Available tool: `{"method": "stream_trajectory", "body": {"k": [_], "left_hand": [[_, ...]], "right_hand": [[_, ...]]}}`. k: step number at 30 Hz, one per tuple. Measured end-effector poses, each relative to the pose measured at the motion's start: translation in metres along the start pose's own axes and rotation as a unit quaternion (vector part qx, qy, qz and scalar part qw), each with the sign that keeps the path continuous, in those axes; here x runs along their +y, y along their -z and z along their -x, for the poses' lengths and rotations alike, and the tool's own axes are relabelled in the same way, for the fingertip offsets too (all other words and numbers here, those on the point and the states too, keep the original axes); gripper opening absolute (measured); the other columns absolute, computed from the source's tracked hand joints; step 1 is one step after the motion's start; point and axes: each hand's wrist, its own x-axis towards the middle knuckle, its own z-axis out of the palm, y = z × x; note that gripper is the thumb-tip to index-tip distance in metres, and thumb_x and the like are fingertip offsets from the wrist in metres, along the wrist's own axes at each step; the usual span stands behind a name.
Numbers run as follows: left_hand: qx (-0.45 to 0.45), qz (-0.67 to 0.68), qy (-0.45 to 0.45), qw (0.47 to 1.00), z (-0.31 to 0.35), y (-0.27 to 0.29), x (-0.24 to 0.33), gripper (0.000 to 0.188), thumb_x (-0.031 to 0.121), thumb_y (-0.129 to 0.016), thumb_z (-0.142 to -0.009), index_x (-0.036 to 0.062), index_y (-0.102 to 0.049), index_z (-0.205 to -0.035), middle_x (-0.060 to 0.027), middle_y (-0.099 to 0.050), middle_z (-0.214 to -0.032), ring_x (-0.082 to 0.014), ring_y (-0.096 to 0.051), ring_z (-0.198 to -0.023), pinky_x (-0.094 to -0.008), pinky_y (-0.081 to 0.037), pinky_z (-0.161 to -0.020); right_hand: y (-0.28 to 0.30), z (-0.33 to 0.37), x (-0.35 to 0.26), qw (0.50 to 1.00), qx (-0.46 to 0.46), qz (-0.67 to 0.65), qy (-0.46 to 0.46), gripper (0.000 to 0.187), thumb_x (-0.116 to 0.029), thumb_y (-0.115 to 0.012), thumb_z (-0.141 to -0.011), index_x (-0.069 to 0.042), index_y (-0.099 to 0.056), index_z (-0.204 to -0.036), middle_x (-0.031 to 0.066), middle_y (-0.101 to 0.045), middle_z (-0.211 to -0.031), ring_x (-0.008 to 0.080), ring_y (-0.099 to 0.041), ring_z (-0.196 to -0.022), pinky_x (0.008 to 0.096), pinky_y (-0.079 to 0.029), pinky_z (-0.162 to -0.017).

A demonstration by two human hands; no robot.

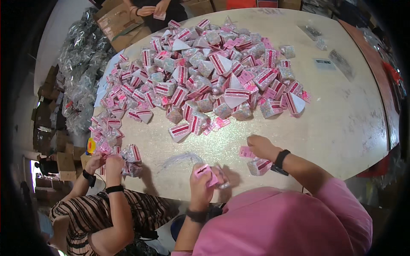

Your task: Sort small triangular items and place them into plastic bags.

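Observation:
In front of me, at the near table edge, my left hand (202,185) is closed around a pink card (206,174). A small clear-wrapped item (221,179), partly blurred, sits against that card. To its right, my right hand (265,148) is curled low over the tabletop, its fingertips hidden. Beside those fingers shows a pink card (246,152). Just below the hand lies a clear-wrapped cake-slice-shaped piece (259,167) with red and white layers. Thin clear strands (179,158) lie on the table left of my left hand.
A large heap of wrapped cake-slice-shaped pieces (205,68) covers the table's (354,123) far middle. At left, a person in a striped garment (85,213) handles similar pieces; another person (164,17) stands across. Clear plastic bags (83,64) and cardboard boxes (66,166) stand left.

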Motion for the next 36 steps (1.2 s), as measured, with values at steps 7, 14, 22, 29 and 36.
{"method": "stream_trajectory", "body": {"k": [7, 14, 22, 29, 36], "left_hand": [[-0.027, 0.073, 0.011, 0.997, -0.034, 0.000, -0.011, 0.062, 0.057, -0.024, -0.094, 0.0015, -0.050, -0.107, -0.0110, -0.055, -0.075, -0.0245, -0.052, -0.059, -0.0364, -0.045, -0.058], [-0.061, -0.030, -0.058, 0.996, -0.030, -0.059, -0.022, 0.068, 0.061, -0.020, -0.093, 0.0015, -0.050, -0.110, -0.0058, -0.055, -0.085, -0.0180, -0.053, -0.078, -0.0309, -0.045, -0.072], [-0.112, -0.089, -0.119, 0.983, -0.018, -0.076, -0.028, 0.071, 0.060, -0.017, -0.093, 0.0000, -0.048, -0.112, -0.0114, -0.056, -0.104, -0.0193, -0.055, -0.096, -0.0326, -0.043, -0.086], [-0.097, -0.218, -0.178, 0.955, -0.021, -0.069, -0.035, 0.036, 0.030, -0.043, -0.096, -0.0026, -0.049, -0.110, -0.0117, -0.055, -0.106, -0.0183, -0.054, -0.099, -0.0310, -0.044, -0.088], [-0.029, -0.091, -0.093, 0.991, -0.007, -0.082, -0.018, 0.029, 0.026, -0.044, -0.097, -0.0020, -0.047, -0.105, -0.0158, -0.058, -0.102, -0.0220, -0.058, -0.092, -0.0360, -0.047, -0.085]], "right_hand": [[0.073, 0.035, -0.059, 0.935, -0.054, -0.350, -0.023, 0.011, -0.007, -0.060, -0.077, 0.001, -0.054, -0.082, 0.0065, -0.055, -0.073, 0.0137, -0.049, -0.068, 0.0294, -0.042, -0.063], [0.099, 0.050, -0.099, 0.830, -0.102, -0.545, -0.061, 0.010, -0.005, -0.059, -0.082, 0.001, -0.056, -0.089, 0.0016, -0.056, -0.078, 0.0070, -0.052, -0.069, 0.0240, -0.045, -0.062], [0.076, 0.041, -0.114, 0.853, 0.014, -0.515, -0.083, 0.009, -0.004, -0.062, -0.081, 0.002, -0.058, -0.087, 0.0035, -0.056, -0.074, 0.0073, -0.049, -0.067, 0.0251, -0.043, -0.058], [0.063, 0.035, -0.113, 0.877, 0.021, -0.474, -0.072, 0.011, -0.006, -0.060, -0.084, 0.001, -0.057, -0.092, 0.0018, -0.055, -0.078, 0.0066, -0.051, -0.070, 0.0232, -0.044, -0.059], [0.069, 0.023, -0.063, 0.960, 0.093, -0.262, -0.032, 0.018, -0.013, -0.064, -0.081, 0.001, -0.057, -0.089, 0.0099, -0.055, -0.074, 0.0182, -0.055, -0.067, 0.0316, -0.046, -0.064]]}}
